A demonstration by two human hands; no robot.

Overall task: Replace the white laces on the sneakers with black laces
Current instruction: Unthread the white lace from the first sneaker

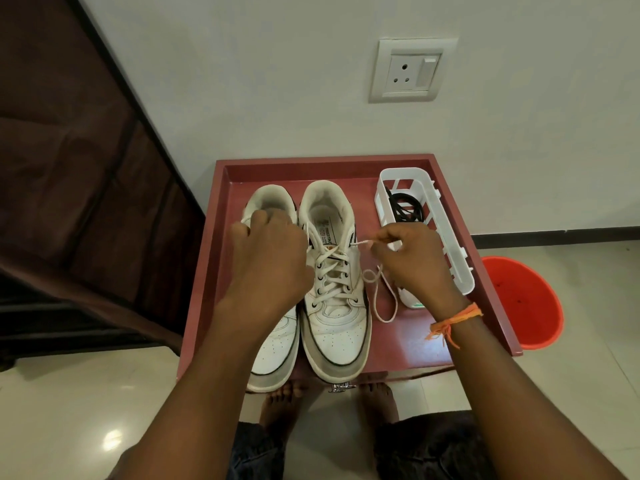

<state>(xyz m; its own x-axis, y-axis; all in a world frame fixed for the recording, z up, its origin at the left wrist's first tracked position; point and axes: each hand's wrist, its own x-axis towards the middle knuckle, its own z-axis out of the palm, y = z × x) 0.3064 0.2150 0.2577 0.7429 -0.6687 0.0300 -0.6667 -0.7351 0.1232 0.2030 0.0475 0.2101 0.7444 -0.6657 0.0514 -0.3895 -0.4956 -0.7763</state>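
Two white sneakers stand side by side on a red tray table (408,344), toes toward me. The right sneaker (334,327) still carries its white lace (332,277) through the eyelets. My right hand (412,265) pinches the lace's free end to the right of that shoe, and a loose loop of it (381,299) lies on the tray. My left hand (268,258) hovers curled over the left sneaker (275,351), covering its tongue; whether it holds the other lace end is hidden. Black laces (403,207) lie coiled in a white plastic basket (446,251).
The basket stands along the tray's right side. An orange bucket (523,303) sits on the floor to the right. A dark brown fabric cabinet (69,168) fills the left. A wall socket (410,69) is on the wall behind. My bare feet (284,403) are under the tray's front edge.
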